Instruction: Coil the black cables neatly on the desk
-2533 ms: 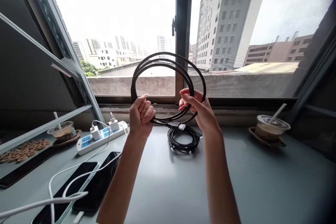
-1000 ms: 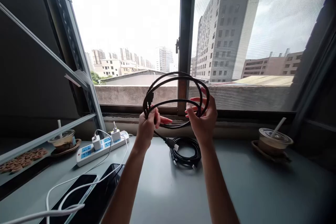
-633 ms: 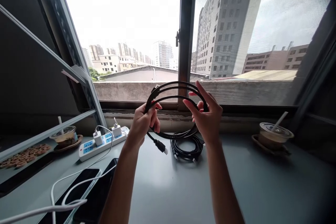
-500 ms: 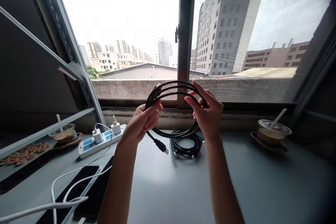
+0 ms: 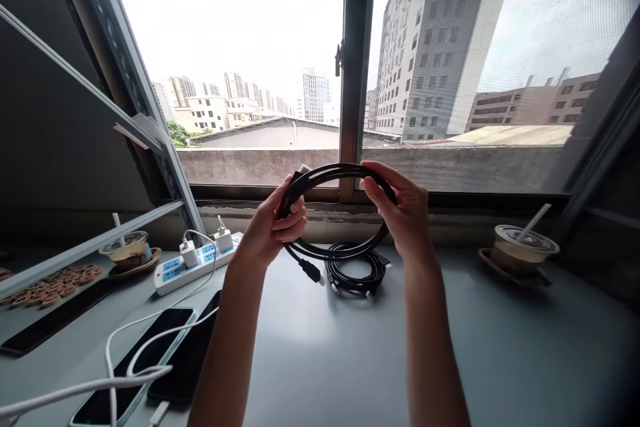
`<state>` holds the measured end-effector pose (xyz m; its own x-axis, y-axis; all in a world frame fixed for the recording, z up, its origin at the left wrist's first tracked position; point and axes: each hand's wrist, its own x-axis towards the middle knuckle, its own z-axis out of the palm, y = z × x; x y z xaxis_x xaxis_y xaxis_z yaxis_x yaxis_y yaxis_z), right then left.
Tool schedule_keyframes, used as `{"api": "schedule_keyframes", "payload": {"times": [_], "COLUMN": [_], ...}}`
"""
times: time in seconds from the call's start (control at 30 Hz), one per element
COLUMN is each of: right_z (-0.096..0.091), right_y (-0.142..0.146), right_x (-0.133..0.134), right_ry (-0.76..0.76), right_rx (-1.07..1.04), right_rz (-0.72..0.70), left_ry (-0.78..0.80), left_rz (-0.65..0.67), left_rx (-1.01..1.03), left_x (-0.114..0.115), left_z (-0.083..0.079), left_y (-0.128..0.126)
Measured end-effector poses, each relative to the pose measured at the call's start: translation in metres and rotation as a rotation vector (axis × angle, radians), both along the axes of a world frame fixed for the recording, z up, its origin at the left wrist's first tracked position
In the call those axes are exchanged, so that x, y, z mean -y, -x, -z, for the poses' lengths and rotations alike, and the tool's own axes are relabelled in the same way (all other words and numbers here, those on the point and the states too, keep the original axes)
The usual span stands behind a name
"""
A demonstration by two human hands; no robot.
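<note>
A black cable (image 5: 336, 252), wound into a loose coil, is held up above the desk between both hands. My left hand (image 5: 273, 223) is closed round the coil's left side. One plug points up above its fingers, and the other plug (image 5: 311, 271), black with a metal end, hangs below. My right hand (image 5: 403, 207) grips the coil's upper right between thumb and fingers. Behind and below lies a second coiled black cable (image 5: 357, 285) on the desk, its plug ends showing; the held coil overlaps its top edge.
At left, a white power strip (image 5: 167, 283) carries two plugged chargers, with a white cable (image 5: 135, 327) running forward. Phones (image 5: 135, 363) lie beside my left forearm. Lidded drink cups stand on saucers at far left (image 5: 127, 253) and right (image 5: 523, 250). A metal frame (image 5: 165, 133) rises at left.
The strands of the held coil have drawn closer together at the top. My left fingers have wrapped further round it, and the coil's top sits slightly lower.
</note>
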<state>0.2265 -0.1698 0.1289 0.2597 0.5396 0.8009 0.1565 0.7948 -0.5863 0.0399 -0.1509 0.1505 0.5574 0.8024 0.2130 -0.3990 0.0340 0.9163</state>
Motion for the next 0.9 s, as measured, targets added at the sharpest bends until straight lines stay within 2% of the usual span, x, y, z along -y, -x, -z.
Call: {"api": "schedule_keyframes", "payload": {"times": [0.1, 0.23, 0.47, 0.6, 0.73, 0.8, 0.9], "right_z": [0.0, -0.001, -0.003, -0.004, -0.003, -0.002, -0.002], "right_y": [0.0, 0.003, 0.002, -0.001, -0.006, -0.01, -0.017], "right_x": [0.0, 0.003, 0.01, 0.009, 0.008, 0.01, 0.014], "right_ry": [0.01, -0.039, -0.103, -0.105, -0.038, 0.0, 0.035], "right_rx": [0.036, 0.154, 0.289, 0.343, 0.416, 0.434, 0.432], "right_rz": [-0.007, 0.053, 0.196, 0.147, 0.04, -0.028, -0.16], "left_ry": [-0.031, -0.048, 0.088, 0.149, 0.171, 0.163, 0.099], "left_rz": [0.029, 0.072, 0.245, 0.302, 0.433, 0.481, 0.484], "left_rx": [-0.044, -0.084, -0.087, -0.108, -0.115, -0.136, -0.197], "left_x": [0.0, 0.001, -0.007, -0.013, -0.019, -0.02, -0.017], "left_z": [0.003, 0.007, 0.012, 0.019, 0.028, 0.03, 0.028], "left_y": [-0.002, -0.009, -0.015, -0.014, -0.014, -0.014, -0.014]}}
